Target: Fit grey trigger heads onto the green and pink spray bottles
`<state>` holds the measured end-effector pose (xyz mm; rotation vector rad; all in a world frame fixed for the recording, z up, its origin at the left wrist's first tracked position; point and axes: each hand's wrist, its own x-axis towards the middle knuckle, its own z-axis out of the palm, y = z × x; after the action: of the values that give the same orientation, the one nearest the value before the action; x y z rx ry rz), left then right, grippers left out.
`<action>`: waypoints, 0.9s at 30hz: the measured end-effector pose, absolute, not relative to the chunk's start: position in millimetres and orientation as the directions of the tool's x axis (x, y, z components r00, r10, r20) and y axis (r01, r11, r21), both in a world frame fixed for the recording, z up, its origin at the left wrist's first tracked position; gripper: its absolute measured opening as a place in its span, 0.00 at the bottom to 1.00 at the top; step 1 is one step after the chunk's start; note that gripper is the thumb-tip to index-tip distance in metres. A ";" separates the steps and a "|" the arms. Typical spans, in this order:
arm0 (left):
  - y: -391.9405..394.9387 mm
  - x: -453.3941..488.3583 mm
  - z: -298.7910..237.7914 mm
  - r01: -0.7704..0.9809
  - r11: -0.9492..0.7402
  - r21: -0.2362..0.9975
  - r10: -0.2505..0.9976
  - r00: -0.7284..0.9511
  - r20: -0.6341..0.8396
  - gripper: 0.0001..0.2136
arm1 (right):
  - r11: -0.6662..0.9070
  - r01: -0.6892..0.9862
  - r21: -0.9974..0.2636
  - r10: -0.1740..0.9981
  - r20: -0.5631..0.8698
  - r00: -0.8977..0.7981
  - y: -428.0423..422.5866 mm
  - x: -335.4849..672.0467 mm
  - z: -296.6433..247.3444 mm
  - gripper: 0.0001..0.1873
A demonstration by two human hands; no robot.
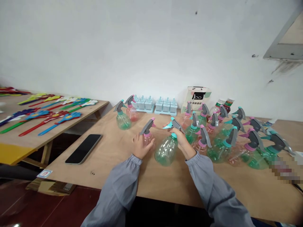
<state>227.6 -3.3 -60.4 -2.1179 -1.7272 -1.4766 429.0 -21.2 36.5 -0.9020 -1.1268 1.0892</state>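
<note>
My left hand [142, 146] is wrapped round the body of a pink spray bottle [147, 126] with a grey and pink trigger head, hiding much of it. Held by the neck in my right hand [181, 140] is a green spray bottle [166, 152] with a turquoise and grey head; it tilts slightly. The two bottles are side by side in front of me. Beyond my left hand, another green spray bottle [123, 121] and another pink spray bottle [132, 112] stand together. Several more pink and green spray bottles [222, 150] crowd the table right of my right hand.
A black phone [83, 149] lies on the wooden table [113, 148] at left. Pale blue ice-pop moulds [166, 106] and a printed box [195, 98] stand along the wall. Small bottles [228, 105] are behind the sprayers. A second table holds colourful hand-shaped clappers [50, 116].
</note>
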 end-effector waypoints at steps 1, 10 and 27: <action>-3.4 227.5 -60.2 0.772 -0.383 0.507 0.742 -0.070 0.667 0.25 | 0.250 -0.211 -0.945 0.968 0.242 0.063 -21.3 429.7 37.3 0.10; -3.0 227.3 -61.5 0.774 -0.380 0.507 0.749 -0.065 0.659 0.26 | 0.193 -0.215 -0.957 0.979 0.202 -0.023 -18.0 434.6 40.8 0.11; -2.8 226.7 -62.2 0.776 -0.391 0.494 0.736 -0.058 0.674 0.24 | 0.381 -0.111 -0.918 0.920 0.365 0.141 -24.2 436.0 40.8 0.06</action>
<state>226.7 -2.8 -62.2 -2.1270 -1.7091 -1.4708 436.0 -24.2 40.8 -0.8842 -1.1838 0.9050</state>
